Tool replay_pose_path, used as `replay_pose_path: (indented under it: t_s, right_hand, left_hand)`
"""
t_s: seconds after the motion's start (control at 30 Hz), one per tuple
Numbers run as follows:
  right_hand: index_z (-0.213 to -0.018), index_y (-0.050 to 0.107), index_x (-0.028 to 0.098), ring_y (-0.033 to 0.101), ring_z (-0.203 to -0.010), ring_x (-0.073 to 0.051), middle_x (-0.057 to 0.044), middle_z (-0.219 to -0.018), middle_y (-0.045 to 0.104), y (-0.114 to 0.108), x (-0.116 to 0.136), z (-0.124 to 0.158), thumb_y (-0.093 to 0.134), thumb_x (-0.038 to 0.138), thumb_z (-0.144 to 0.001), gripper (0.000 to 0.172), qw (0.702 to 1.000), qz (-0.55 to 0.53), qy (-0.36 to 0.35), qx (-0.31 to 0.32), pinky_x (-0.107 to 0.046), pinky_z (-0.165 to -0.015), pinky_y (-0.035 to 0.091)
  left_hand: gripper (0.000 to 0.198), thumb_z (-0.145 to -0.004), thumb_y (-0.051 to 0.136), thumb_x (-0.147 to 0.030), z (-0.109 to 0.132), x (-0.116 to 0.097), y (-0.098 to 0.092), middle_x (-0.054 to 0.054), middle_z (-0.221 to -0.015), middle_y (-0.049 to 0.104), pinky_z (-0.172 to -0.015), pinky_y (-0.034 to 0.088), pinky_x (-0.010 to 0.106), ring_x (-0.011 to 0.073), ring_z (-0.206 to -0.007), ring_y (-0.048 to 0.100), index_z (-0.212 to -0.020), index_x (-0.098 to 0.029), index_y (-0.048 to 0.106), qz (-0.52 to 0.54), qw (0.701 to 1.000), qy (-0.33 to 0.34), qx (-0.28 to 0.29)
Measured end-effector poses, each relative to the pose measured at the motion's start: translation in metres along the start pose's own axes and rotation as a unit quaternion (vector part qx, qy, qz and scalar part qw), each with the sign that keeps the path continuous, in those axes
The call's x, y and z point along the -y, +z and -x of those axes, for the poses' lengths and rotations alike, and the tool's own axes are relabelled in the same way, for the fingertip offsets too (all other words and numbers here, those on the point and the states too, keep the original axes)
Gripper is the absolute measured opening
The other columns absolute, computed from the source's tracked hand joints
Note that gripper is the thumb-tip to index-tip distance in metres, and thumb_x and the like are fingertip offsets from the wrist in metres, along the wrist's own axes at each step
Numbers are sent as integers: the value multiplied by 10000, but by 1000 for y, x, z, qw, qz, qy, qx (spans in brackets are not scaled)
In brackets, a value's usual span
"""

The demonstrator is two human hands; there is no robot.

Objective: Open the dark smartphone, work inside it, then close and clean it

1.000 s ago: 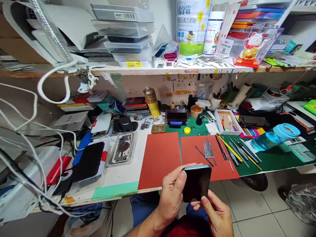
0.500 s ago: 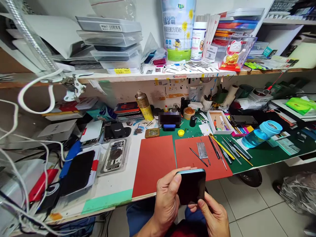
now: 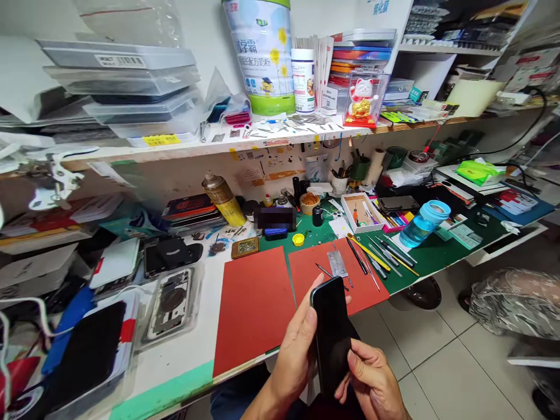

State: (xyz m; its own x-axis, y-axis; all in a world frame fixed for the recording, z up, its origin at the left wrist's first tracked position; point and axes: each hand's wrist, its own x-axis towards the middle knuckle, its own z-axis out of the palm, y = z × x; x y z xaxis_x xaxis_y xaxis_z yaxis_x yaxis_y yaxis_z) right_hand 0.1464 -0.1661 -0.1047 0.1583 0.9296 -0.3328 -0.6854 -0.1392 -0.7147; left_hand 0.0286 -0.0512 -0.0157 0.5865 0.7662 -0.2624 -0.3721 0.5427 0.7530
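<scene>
A dark-screened smartphone (image 3: pixel 331 332) is held upright above my lap, just off the bench's front edge. My left hand (image 3: pixel 297 344) wraps its left side, with the thumb along the edge and fingertips showing behind the far side. Lower down, my right hand (image 3: pixel 371 373) pinches the phone's right edge between thumb and fingers. Beyond the phone lie two red mats (image 3: pixel 256 309), with a small metal plate (image 3: pixel 336 263) and thin tools on the right one. The phone's back is hidden.
Tweezers and pens (image 3: pixel 385 256) lie right of the mats, near a blue water bottle (image 3: pixel 425 224). A phone housing in a clear tray (image 3: pixel 170 303) and a black-topped phone box (image 3: pixel 94 350) lie left. Above runs a loaded shelf (image 3: pixel 262 142). Another person's patterned clothing (image 3: pixel 516 303) shows at right.
The phone has been tilted, so its screen now appears longer and its top edge slants. Both hands keep hold of it. My view has swung to the right.
</scene>
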Motion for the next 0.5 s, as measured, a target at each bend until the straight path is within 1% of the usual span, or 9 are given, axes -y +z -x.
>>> replay_pose_path:
  t_s: [0.07, 0.13, 0.2, 0.27, 0.33, 0.4, 0.43, 0.47, 0.5]
  right_hand:
    - [-874, 833, 123, 659, -436, -165, -64, -572, 694, 1, 0, -1, 921, 630, -826, 517, 999, -40, 19, 19, -224, -427, 457]
    - [-814, 798, 125, 600, -402, -136, -44, -539, 652, 1, -2, -1, 912, 621, -839, 509, 998, -53, 24, 22, -213, -412, 420]
    - [-816, 787, 130, 550, -393, -120, -34, -547, 638, 0, -4, 0, 890, 613, -865, 496, 998, -55, 22, 23, -220, -410, 408]
    - [-891, 800, 139, 552, -440, -127, -40, -612, 662, -2, -4, 2, 858, 619, -897, 484, 998, -59, 18, 22, -239, -437, 434]
    - [-1058, 812, 162, 652, -611, -174, -71, -785, 732, -3, -1, 5, 898, 642, -848, 532, 998, -51, -2, 24, -279, -562, 526]
    - [-1279, 771, 212, 726, -916, -248, -97, -1046, 769, -3, 5, 7, 1026, 624, -674, 776, 999, -15, -37, 19, -338, -816, 592]
    - [-1367, 731, 243, 717, -1056, -277, -96, -1161, 758, -2, 8, 8, 1076, 586, -590, 917, 998, 15, -54, 15, -366, -944, 577]
    - [-1426, 692, 270, 692, -1152, -295, -90, -1245, 737, -2, 11, 9, 1100, 539, -550, 1003, 997, 48, -68, 9, -390, -1041, 545]
    - [-1457, 663, 289, 672, -1199, -300, -81, -1290, 719, -2, 13, 9, 1096, 500, -568, 1011, 994, 79, -78, 2, -410, -1098, 516]
  left_hand:
    - [833, -962, 766, -631, -3, 4, -7, 172, -1370, 793, -1111, 609, 500, 373, -1274, 759, -1676, -286, 512, -11, 999, -7, 45]
    - [808, -976, 775, -577, -6, 4, -11, 170, -1436, 763, -1152, 583, 494, 375, -1332, 731, -1682, -296, 500, -45, 997, -1, 70]
    - [765, -995, 765, -537, -9, 2, -13, 168, -1474, 741, -1150, 587, 490, 375, -1347, 722, -1677, -306, 506, -81, 993, 12, 86]
    - [717, -998, 767, -522, -11, 0, -12, 168, -1463, 743, -1139, 596, 491, 375, -1336, 727, -1646, -304, 551, -108, 989, 29, 96]
    - [643, -983, 792, -505, -13, -1, -7, 161, -1444, 748, -1146, 591, 474, 361, -1325, 732, -1571, -299, 635, -143, 984, 53, 90]
    - [561, -949, 834, -488, -15, 0, 1, 148, -1453, 736, -1129, 602, 437, 333, -1287, 749, -1465, -296, 722, -189, 976, 79, 71]
    - [532, -927, 856, -486, -16, 1, 5, 142, -1462, 726, -1111, 611, 421, 322, -1266, 757, -1412, -294, 755, -212, 972, 89, 58]
    - [515, -903, 874, -491, -16, 3, 11, 140, -1470, 715, -1099, 618, 412, 316, -1258, 757, -1368, -289, 780, -232, 967, 97, 46]
    - [514, -879, 890, -504, -17, 5, 16, 142, -1476, 707, -1094, 620, 412, 318, -1267, 751, -1334, -282, 797, -248, 963, 100, 36]
